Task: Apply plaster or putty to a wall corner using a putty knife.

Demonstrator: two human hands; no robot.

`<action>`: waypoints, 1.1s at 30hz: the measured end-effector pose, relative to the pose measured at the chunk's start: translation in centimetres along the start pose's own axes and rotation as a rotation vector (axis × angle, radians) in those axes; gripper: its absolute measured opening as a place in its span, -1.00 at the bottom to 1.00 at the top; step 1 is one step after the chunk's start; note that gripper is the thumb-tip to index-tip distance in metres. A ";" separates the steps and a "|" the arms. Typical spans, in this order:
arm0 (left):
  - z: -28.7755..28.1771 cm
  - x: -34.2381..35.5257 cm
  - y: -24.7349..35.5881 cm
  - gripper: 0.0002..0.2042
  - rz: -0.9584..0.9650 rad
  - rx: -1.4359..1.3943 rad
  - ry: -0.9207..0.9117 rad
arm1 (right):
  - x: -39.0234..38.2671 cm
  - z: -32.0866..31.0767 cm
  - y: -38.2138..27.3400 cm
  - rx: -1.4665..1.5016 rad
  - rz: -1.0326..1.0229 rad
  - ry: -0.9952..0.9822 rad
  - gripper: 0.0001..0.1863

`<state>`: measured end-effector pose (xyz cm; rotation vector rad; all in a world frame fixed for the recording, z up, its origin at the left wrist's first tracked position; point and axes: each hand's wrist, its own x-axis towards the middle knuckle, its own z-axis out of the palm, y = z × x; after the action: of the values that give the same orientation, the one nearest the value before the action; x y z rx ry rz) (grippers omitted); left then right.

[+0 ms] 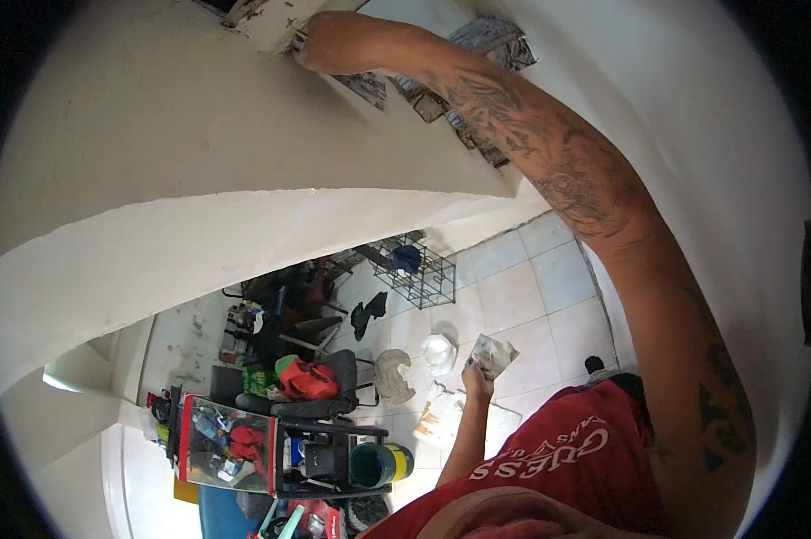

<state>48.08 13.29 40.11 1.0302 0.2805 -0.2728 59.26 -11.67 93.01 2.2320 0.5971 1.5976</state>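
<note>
My right hand point(329, 43) is raised far up to the wall at the top, its fingers curled and closed against a rough corner. A small bit of something shows at the fingers, too hidden to name. Ragged broken patches point(365, 88) with grey and brown edges lie in the pale wall point(199, 135) beside and below the raised forearm. Low down in the middle, my left hand point(477, 381) grips the edge of a flat squarish plate point(493, 356) smeared with pale grey paste. The plate is held out over the floor, above a stained white board.
On the tiled floor point(504, 296) stand a wire rack point(423, 280), a white bucket or bag point(438, 353) and a stained white board point(441, 415). A chair with a red bag point(308, 379), a glass case point(226, 440) and a green bin point(374, 463) crowd the lower left.
</note>
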 end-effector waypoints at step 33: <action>-0.4 1.6 -2.2 -0.75 -0.112 -0.059 -0.053 | -6.1 2.4 0.3 0.098 0.239 -0.091 -0.92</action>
<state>48.70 12.43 37.58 0.9495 0.2969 -0.3901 59.86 -15.13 87.47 2.5145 0.4043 1.5944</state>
